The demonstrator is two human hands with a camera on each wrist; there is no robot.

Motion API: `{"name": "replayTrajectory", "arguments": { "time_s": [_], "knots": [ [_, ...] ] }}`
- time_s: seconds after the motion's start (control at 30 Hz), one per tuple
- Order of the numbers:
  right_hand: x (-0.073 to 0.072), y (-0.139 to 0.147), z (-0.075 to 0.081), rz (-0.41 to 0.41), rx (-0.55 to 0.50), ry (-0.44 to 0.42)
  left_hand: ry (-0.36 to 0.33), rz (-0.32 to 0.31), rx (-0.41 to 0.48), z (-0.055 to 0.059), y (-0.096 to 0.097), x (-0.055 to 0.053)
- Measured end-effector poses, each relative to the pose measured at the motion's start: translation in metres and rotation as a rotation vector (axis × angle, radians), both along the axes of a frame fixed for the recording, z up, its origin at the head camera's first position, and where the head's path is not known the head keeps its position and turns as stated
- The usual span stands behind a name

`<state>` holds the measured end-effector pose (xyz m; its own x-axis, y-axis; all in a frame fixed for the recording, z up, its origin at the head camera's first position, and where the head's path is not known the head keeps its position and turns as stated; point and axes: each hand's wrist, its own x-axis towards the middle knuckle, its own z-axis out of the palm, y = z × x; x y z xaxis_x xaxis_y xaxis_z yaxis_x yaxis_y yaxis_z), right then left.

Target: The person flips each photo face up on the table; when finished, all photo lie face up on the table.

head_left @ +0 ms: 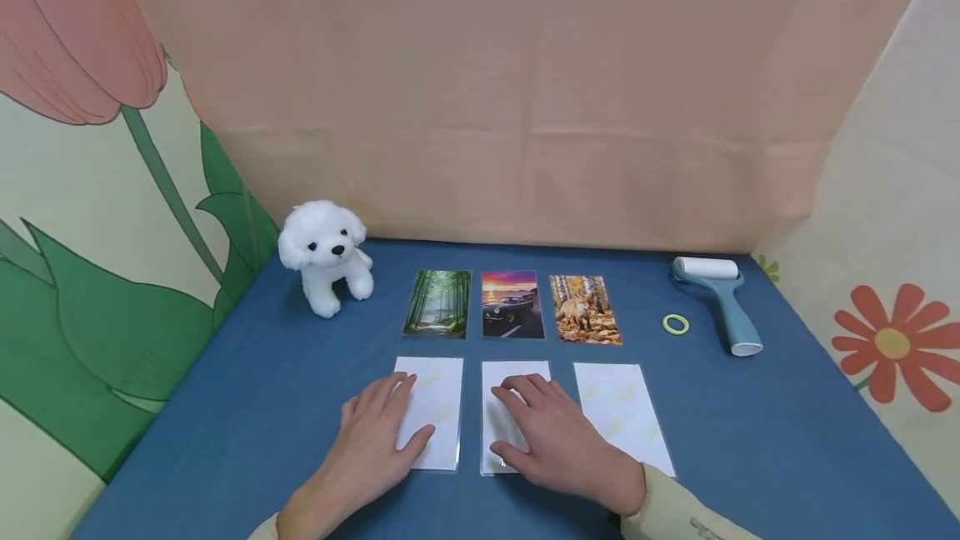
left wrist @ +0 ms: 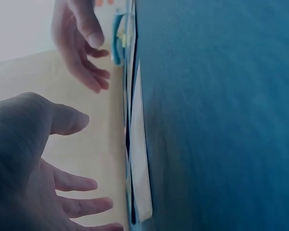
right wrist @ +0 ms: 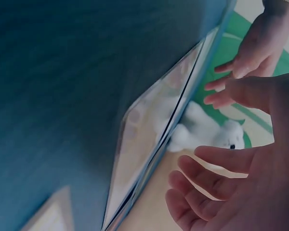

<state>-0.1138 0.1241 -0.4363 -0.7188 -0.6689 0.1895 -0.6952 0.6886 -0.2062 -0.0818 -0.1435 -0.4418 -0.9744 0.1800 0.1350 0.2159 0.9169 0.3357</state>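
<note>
My left hand [head_left: 372, 426] hovers over the left white card [head_left: 444, 398] in a clear sleeve, fingers spread and relaxed, holding nothing. Above the middle white card [head_left: 495, 425] is my right hand [head_left: 546, 432], fingers slightly bent and apart, also without anything in it. Both wrist views show a gap between the hands and the table. The third white card [head_left: 622, 411], with faint yellow marks, lies to the right. Behind these lie three picture cards: a green forest [head_left: 437, 304], a car at sunset [head_left: 512, 304] and a fox among autumn leaves [head_left: 585, 309].
A white plush dog [head_left: 326, 257] sits at the back left of the blue-covered table [head_left: 247, 407]. At the right lie a yellow-green ring [head_left: 675, 324], perhaps a roll of tape, and a lint roller [head_left: 723, 298] with a blue-grey handle. A beige backdrop [head_left: 480, 107] hangs behind.
</note>
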Motion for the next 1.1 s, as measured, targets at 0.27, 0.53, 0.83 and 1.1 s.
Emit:
{"name": "replayTrajectory", "arguments": {
  "time_s": [0.27, 0.53, 0.83, 1.1],
  "knots": [
    [0.0, -0.018, -0.001, 0.041, 0.033, -0.044, -0.049, 0.054, 0.01, 0.007, -0.013, 0.007],
    [-0.004, -0.035, 0.0, 0.078, 0.102, -0.039, -0.119, 0.108, -0.019, 0.009, -0.023, 0.004],
    [-0.007, -0.044, -0.004, 0.094, 0.163, -0.005, -0.244, 0.114, -0.007, 0.005, -0.025, 0.0],
    [-0.009, -0.047, -0.004, 0.095, 0.191, 0.003, -0.293, 0.131, 0.071, 0.005, -0.024, -0.002]
  ]
}}
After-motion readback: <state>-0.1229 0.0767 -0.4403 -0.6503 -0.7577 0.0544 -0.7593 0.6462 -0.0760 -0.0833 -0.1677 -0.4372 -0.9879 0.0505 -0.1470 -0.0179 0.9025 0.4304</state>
